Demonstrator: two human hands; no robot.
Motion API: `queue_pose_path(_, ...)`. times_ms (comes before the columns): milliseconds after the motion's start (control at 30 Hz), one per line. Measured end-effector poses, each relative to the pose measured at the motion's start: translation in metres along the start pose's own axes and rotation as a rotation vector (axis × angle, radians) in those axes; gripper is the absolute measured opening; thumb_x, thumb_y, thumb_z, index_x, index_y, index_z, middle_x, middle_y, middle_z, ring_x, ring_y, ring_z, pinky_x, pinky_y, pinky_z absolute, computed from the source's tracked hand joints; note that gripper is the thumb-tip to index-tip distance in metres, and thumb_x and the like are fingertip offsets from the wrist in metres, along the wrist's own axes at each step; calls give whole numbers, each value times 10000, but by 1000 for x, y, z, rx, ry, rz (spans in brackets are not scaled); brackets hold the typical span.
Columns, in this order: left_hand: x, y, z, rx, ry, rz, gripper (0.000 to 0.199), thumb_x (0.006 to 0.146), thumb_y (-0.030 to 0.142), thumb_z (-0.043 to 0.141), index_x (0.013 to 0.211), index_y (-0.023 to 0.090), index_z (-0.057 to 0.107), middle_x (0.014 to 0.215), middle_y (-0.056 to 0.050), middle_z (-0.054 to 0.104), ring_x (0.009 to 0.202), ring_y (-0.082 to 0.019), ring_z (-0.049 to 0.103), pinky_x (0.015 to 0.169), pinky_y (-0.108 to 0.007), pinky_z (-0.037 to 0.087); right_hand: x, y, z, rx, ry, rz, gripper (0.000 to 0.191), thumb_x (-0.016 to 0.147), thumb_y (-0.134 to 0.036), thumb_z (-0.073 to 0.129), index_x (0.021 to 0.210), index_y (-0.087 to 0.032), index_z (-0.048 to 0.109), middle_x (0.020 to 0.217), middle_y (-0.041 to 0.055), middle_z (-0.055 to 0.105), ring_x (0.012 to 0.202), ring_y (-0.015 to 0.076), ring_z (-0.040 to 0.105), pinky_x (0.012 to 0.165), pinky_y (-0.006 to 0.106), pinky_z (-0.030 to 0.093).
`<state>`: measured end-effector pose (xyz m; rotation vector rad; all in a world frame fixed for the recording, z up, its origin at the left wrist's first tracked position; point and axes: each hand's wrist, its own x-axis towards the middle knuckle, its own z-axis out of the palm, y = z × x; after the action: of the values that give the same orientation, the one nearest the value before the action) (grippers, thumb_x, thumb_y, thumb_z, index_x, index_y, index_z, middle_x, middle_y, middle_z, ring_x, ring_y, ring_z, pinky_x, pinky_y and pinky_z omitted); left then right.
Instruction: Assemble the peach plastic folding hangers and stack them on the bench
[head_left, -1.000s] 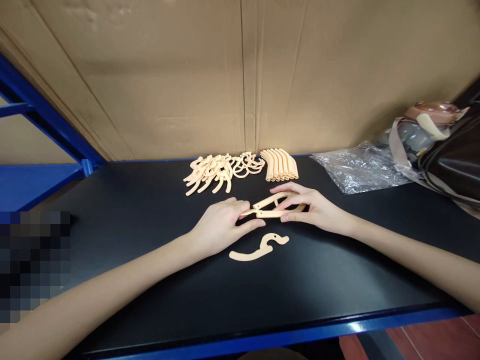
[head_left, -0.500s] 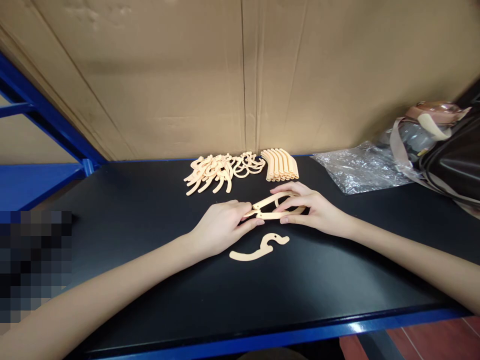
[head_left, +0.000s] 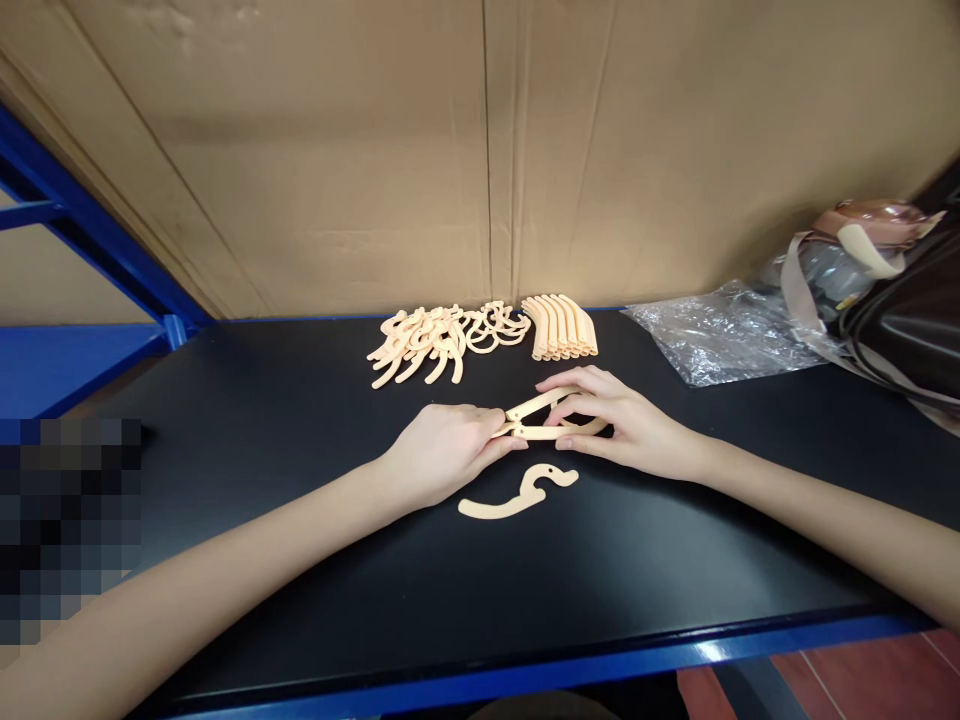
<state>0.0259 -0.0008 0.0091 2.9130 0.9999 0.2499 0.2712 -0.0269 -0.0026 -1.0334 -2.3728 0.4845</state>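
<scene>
My left hand (head_left: 448, 450) is closed on the left end of a pale beige assembly (head_left: 536, 433), where two curved strips come close together. My right hand (head_left: 626, 420) grips the same assembly farther right, its fingers bent around the strips and a curved piece between them. Part of the assembly is hidden by my fingers. Just below it, a loose S-shaped beige piece (head_left: 499, 506) with a small dark hole lies flat on the black tabletop.
Behind my hands are a heap of hooked pieces (head_left: 424, 345), several ring-like pieces (head_left: 495, 330) and a stack of curved strips (head_left: 559, 328). A clear plastic bag (head_left: 697, 335) and a dark bag (head_left: 915, 310) are at the right. Cardboard (head_left: 337, 160) stands behind.
My right hand has shifted very slightly left, its fingers adjusting on the strips. My left hand keeps its hold, and the loose piece lies where it was.
</scene>
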Motion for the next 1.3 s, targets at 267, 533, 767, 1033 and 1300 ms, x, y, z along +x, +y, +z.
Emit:
queue_pose_path(267,1,0,0,140,-53,77,459,984,468,290,778,155,555,708,-38,642,605,-168,598,519,-249,353,0,-4,0,-184,-78,-53,215,932,-385,496,961,-229,641,1329,70,502,1201,249,438,987,443,353)
queue_pose_path(533,1,-4,4,301,81,199,549,996,466,212,716,144,559,616,-37,602,553,-164,570,491,-263,314,2,-2,1,-35,-89,-9,259,954,-397,450,966,-248,662,1315,47,483,1187,218,431,1015,414,327)
queue_pose_path(767,-1,1,2,138,52,69,457,981,459,304,753,159,562,665,-26,610,565,-139,547,496,-234,300,2,-3,2,-66,-38,-27,225,928,-392,505,947,-241,671,1254,64,512,1134,220,468,988,419,358)
queue_pose_path(1033,-2,4,-1,-31,28,-23,422,946,481,389,693,168,516,644,0,588,530,-118,510,489,-218,287,0,-2,3,-138,0,-77,190,906,-363,542,887,-223,669,1206,68,557,1075,224,511,945,422,401)
queue_pose_path(1300,-2,4,-3,-40,-20,1,431,980,462,317,785,165,561,705,-17,626,579,-130,555,522,-216,330,1,-3,2,-133,2,-69,197,904,-372,545,883,-230,681,1196,66,565,1061,223,518,931,419,405)
